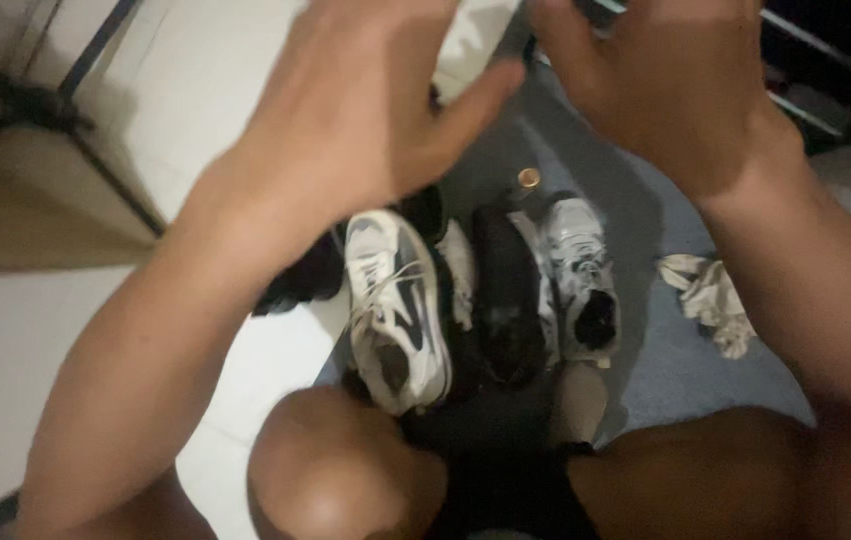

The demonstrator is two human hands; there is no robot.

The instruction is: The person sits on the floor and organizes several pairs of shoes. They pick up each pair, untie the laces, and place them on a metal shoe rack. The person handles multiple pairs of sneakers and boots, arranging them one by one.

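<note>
My left hand [365,105] is raised high in the frame, fingers spread, holding nothing. My right hand [670,85] is up beside it, fingers also apart and empty. Both hover well above a cluster of shoes on the floor between my knees: a white and grey sneaker [395,310] on the left, a black shoe [507,300] in the middle, and a grey and white sneaker [580,275] on the right. The view is blurred by motion.
A crumpled pale cloth [710,295] lies on the grey floor mat to the right. A small round brass-coloured object [528,178] sits beyond the shoes. My bare knee [340,465] fills the bottom. White floor tiles [195,90] and a dark frame [95,45] lie left.
</note>
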